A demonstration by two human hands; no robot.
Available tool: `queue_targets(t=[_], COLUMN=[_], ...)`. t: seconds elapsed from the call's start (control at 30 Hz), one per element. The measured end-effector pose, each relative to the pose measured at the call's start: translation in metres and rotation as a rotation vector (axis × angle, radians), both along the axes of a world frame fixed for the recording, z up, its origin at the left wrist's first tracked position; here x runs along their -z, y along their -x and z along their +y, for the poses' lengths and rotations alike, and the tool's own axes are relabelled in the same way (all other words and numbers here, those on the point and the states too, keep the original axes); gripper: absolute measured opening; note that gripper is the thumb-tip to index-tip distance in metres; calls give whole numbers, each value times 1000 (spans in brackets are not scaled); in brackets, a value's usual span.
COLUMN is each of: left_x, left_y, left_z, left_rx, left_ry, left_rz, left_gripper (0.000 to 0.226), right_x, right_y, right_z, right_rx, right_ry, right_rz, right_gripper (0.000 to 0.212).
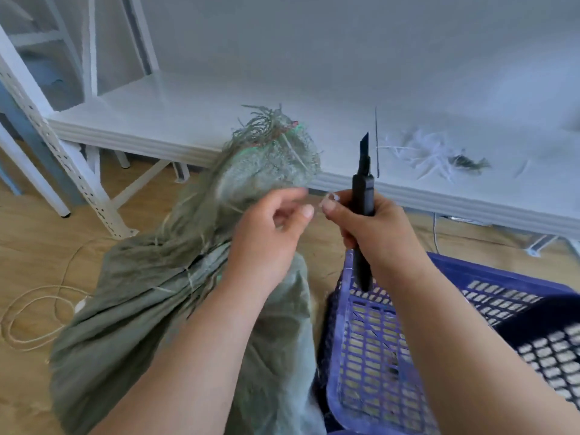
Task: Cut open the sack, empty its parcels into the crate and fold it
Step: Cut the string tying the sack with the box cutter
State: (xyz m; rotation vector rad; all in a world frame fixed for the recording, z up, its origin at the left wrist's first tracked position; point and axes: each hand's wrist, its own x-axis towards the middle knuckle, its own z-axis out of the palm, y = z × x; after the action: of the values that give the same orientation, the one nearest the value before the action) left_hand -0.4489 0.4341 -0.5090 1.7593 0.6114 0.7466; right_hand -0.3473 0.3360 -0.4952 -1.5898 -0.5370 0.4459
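A grey-green woven sack (150,296) stands on the floor in front of me, its frayed, tied neck (270,142) pointing up against the table edge. My left hand (270,233) is at the sack's neck, fingers pinching a thin strand. My right hand (370,227) grips a black utility knife (363,189) upright, blade out and pointing up, while its fingertips also pinch the strand. A blue plastic crate (392,346) sits to the right of the sack, below my right forearm. No parcels are visible.
A white table (282,98) runs across the view, with cut white strips and a tuft of sack fibre (439,158) on its right part. A white perforated shelf post (62,158) stands at left. Loose cord (37,312) lies coiled on the wooden floor.
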Motion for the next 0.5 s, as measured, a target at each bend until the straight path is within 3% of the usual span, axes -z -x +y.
queue_targets(t=[0.17,0.3,0.5], left_x=[-20,-43,-60], left_y=[-56,-102,-158], left_z=[-34,-50,-80], left_rx=[104,148,144], left_ry=[-335,-537,-586], left_rz=[179,328,406], left_gripper=[12,13,13], right_x=[-11,-25,-33], right_y=[-62,-108,-154], right_z=[-49,-80,-112], right_rx=[249,327,322], right_ry=[-10,-7,-38], right_rz=[61,35,38], right_gripper=[7,10,9])
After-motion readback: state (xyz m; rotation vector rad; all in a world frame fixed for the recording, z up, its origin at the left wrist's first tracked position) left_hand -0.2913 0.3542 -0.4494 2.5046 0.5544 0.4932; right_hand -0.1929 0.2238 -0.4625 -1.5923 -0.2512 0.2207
